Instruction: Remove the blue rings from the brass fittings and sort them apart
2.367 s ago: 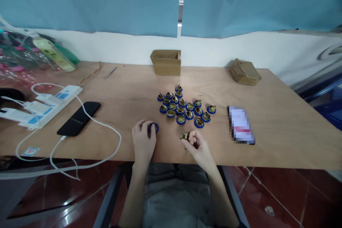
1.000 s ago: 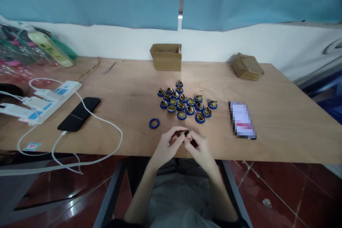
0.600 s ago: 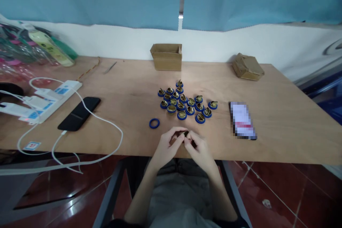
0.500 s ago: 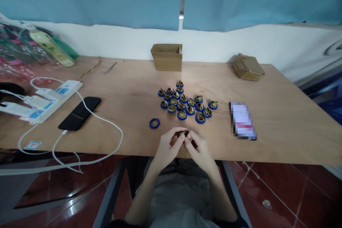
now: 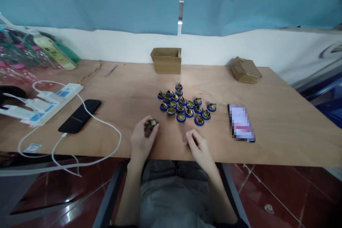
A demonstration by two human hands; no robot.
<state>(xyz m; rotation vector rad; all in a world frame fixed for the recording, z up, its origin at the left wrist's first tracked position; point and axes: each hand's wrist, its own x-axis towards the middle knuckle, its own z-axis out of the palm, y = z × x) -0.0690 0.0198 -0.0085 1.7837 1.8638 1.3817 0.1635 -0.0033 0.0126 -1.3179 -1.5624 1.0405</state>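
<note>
My left hand is closed around a small brass-coloured metal piece, gripped between thumb and fingers. A bit of blue shows at that piece's right edge, where the loose blue ring lay; how the two touch is hidden. My right hand is held low near the table's front edge, thumb and fingers pinched together. Whatever is between those fingertips, if anything, is too small to make out. Beyond both hands lie several round brass pieces with blue rims, their folded metal flaps facing up.
An open cardboard box stands at the back, and a closed brown package sits back right. A lit phone lies on the right. At left are a black phone, a power strip, white cables and plastic bottles.
My hands have parted. The left went left to where the loose blue ring lay, carrying the brass piece; the right stayed near the middle, shifting slightly right.
</note>
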